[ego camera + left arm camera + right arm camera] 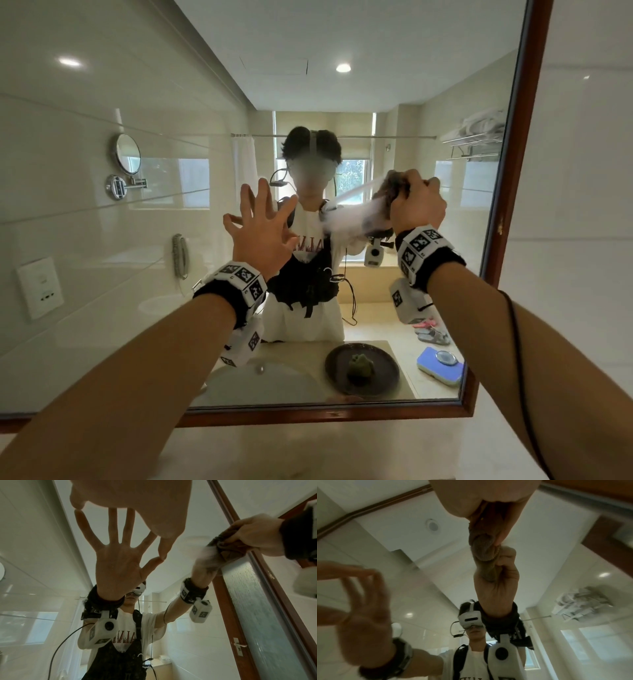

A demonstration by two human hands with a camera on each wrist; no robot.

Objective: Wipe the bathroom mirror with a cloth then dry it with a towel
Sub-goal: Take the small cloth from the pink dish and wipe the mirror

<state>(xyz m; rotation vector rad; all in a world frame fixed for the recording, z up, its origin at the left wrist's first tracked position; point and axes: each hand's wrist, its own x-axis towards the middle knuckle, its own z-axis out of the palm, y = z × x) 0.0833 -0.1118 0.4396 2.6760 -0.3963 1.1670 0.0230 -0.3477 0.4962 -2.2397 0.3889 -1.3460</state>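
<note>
- Against the mirror [394, 102], right grip [416, 205] bunches a brown cloth [388, 192], pressing it on the glass.
- Left grip [262, 228] is spread wide, fingertips touching the glass, holding nothing.

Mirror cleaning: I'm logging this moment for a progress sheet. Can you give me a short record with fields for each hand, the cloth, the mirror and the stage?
left hand: fingers spread, fingertips on the glass, holding nothing
right hand: grips a bunched cloth against the glass
cloth: brown, crumpled, at the mirror's upper right
mirror: wood-framed, with a hazy smear beside the cloth
stage: wiping with the cloth; drying not yet begun
</note>
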